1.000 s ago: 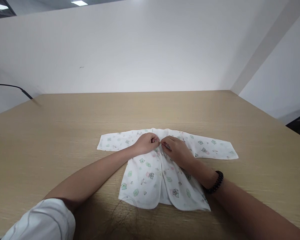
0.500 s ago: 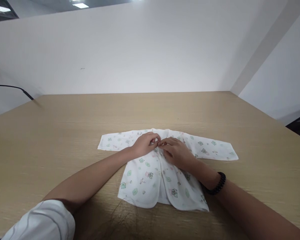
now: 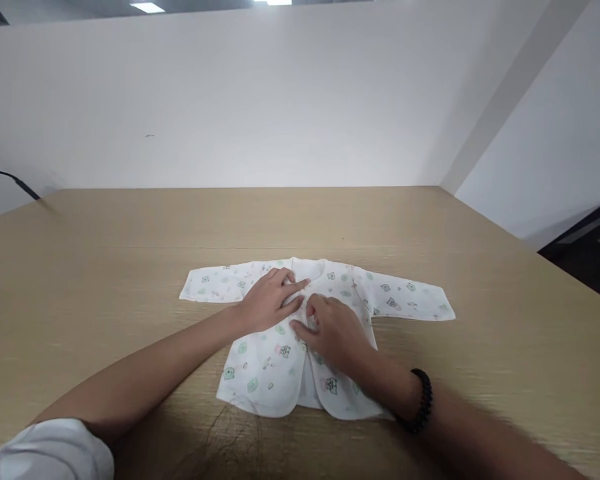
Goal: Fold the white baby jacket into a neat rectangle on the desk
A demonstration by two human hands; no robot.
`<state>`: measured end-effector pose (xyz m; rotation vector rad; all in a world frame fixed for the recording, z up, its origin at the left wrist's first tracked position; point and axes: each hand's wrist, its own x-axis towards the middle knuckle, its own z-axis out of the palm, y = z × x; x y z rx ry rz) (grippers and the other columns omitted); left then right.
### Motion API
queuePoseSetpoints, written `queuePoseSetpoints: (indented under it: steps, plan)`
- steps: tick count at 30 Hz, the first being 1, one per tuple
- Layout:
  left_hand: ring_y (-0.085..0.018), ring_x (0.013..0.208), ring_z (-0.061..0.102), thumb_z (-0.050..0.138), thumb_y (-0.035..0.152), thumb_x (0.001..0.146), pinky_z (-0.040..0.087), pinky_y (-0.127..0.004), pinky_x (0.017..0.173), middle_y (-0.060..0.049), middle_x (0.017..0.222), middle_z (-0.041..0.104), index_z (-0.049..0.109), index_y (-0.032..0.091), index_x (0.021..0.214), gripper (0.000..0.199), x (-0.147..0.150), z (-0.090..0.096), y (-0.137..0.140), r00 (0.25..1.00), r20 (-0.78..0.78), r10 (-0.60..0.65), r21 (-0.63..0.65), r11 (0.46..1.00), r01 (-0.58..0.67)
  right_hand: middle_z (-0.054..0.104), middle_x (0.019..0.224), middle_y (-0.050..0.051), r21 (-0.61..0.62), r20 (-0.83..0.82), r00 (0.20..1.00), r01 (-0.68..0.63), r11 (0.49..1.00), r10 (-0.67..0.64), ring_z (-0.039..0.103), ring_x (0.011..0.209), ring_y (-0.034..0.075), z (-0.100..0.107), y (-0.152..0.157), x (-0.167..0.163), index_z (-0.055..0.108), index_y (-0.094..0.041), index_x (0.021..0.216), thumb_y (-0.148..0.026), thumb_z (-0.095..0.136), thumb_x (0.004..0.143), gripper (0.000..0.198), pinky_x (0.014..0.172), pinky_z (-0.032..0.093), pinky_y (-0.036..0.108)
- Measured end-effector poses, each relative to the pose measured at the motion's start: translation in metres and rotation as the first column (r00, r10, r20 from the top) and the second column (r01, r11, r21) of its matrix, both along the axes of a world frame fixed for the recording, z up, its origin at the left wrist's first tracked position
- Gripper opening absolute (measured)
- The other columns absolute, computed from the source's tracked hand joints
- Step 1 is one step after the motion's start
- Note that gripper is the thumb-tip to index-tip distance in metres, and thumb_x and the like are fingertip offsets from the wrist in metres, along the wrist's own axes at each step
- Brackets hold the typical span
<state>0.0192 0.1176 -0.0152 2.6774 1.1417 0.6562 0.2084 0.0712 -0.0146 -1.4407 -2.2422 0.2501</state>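
A small white baby jacket (image 3: 267, 373) printed with green and pink figures lies face up, its sleeves spread to both sides. The front edges meet at the chest and part toward the hem. My left hand (image 3: 271, 298) rests on the chest just below the neckline, fingers spread and holding nothing. Lower on the front edge is my right hand (image 3: 330, 328), with bent fingers and the thumb apart from the index finger; nothing shows between them. Part of the front edge is hidden under the hands.
The jacket lies on a wooden table (image 3: 105, 267). White panels (image 3: 280, 100) rise behind it and at the right. A black cable (image 3: 17, 181) comes over the left edge. A dark object (image 3: 587, 250) stands beyond the right edge. Dark hair strands hang near the hem.
My hands have come apart at the neckline. The right one moved down the front edge, and the left one spread its fingers on the chest. The view shifted slightly right.
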Motion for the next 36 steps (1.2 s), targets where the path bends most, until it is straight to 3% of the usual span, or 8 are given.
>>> queuePoseSetpoints:
  steps: [5, 8, 12, 16, 20, 26, 32, 36]
  plan:
    - [-0.023, 0.095, 0.058, 0.045, 0.021, 0.096, 0.046, -0.039, 0.087, -0.008, 0.099, 0.063, 0.069, 0.019, 0.109, 0.027, 0.001, 0.004, -0.015, 0.996, 0.079, -0.047, -0.009, 0.999, 0.048, 0.058, 0.063, -0.002, -0.150, -0.005, 0.994, 0.107, 0.983, -0.109, 0.051, 0.061, 0.015, 0.005, 0.001, -0.005, 0.053, -0.020, 0.079, -0.023, 0.058, 0.084, 0.008, 0.055, 0.027, 0.027]
    - [-0.024, 0.098, 0.058, 0.049, 0.021, 0.093, 0.047, -0.040, 0.088, -0.009, 0.102, 0.064, 0.065, 0.018, 0.114, 0.026, 0.002, 0.002, -0.023, 0.997, 0.062, -0.047, -0.044, 0.998, 0.050, 0.059, 0.063, -0.002, -0.176, -0.051, 0.991, 0.111, 0.978, -0.122, 0.050, 0.061, 0.015, 0.005, 0.004, -0.001, 0.052, -0.021, 0.075, -0.022, 0.057, 0.083, 0.009, 0.056, 0.028, 0.027]
    - [-0.024, 0.097, 0.059, 0.051, 0.024, 0.093, 0.047, -0.040, 0.087, -0.009, 0.103, 0.066, 0.064, 0.019, 0.110, 0.022, 0.004, 0.003, -0.027, 0.997, 0.068, -0.022, -0.052, 0.998, 0.025, 0.060, 0.063, -0.002, -0.280, -0.180, 0.979, 0.041, 0.959, -0.095, 0.053, 0.060, 0.014, 0.007, 0.010, 0.006, 0.054, -0.020, 0.071, -0.020, 0.058, 0.080, 0.011, 0.057, 0.033, 0.026]
    - [-0.021, 0.087, 0.060, 0.048, 0.023, 0.095, 0.047, -0.035, 0.082, -0.006, 0.091, 0.067, 0.064, 0.019, 0.092, 0.016, 0.008, 0.005, -0.031, 0.990, 0.086, -0.110, -0.045, 0.992, 0.114, 0.060, 0.061, -0.002, -0.396, -0.271, 0.962, -0.072, 0.915, -0.041, 0.053, 0.057, 0.013, 0.014, 0.015, 0.012, 0.057, -0.020, 0.068, -0.018, 0.059, 0.077, 0.009, 0.053, 0.033, 0.025]
    - [-0.021, 0.087, 0.059, 0.049, 0.023, 0.094, 0.047, -0.034, 0.078, -0.007, 0.092, 0.065, 0.061, 0.019, 0.094, 0.012, 0.011, 0.004, -0.034, 0.988, 0.041, -0.148, -0.051, 0.987, 0.150, 0.059, 0.060, -0.003, -0.411, -0.266, 0.962, -0.057, 0.910, -0.060, 0.051, 0.057, 0.013, 0.018, 0.016, 0.014, 0.053, -0.020, 0.067, -0.012, 0.055, 0.074, 0.011, 0.053, 0.033, 0.024]
    - [-0.021, 0.083, 0.058, 0.047, 0.024, 0.096, 0.047, -0.032, 0.072, -0.005, 0.086, 0.061, 0.055, 0.018, 0.108, 0.015, 0.010, 0.000, -0.029, 0.999, 0.028, -0.023, -0.151, 0.988, 0.027, 0.060, 0.064, -0.003, -0.403, -0.235, 0.967, -0.010, 0.915, -0.093, 0.052, 0.059, 0.013, 0.016, 0.016, 0.016, 0.054, -0.020, 0.071, -0.015, 0.053, 0.076, 0.007, 0.054, 0.035, 0.025]
    - [-0.018, 0.079, 0.058, 0.046, 0.020, 0.096, 0.045, -0.029, 0.071, -0.003, 0.083, 0.061, 0.057, 0.019, 0.094, 0.011, 0.009, -0.001, -0.025, 0.994, 0.090, -0.060, -0.179, 0.981, 0.076, 0.059, 0.060, -0.003, -0.449, -0.275, 0.959, -0.066, 0.891, -0.068, 0.051, 0.056, 0.013, 0.016, 0.016, 0.016, 0.060, -0.019, 0.070, -0.017, 0.054, 0.076, 0.009, 0.053, 0.035, 0.025]
    - [-0.016, 0.073, 0.056, 0.054, 0.024, 0.093, 0.043, -0.027, 0.068, 0.000, 0.075, 0.059, 0.061, 0.020, 0.090, 0.008, 0.009, 0.000, -0.024, 0.988, 0.151, -0.026, -0.263, 0.963, 0.066, 0.058, 0.058, -0.003, -0.492, -0.314, 0.947, -0.107, 0.864, -0.062, 0.050, 0.055, 0.012, 0.015, 0.018, 0.017, 0.062, -0.019, 0.070, -0.019, 0.055, 0.075, 0.009, 0.051, 0.034, 0.024]
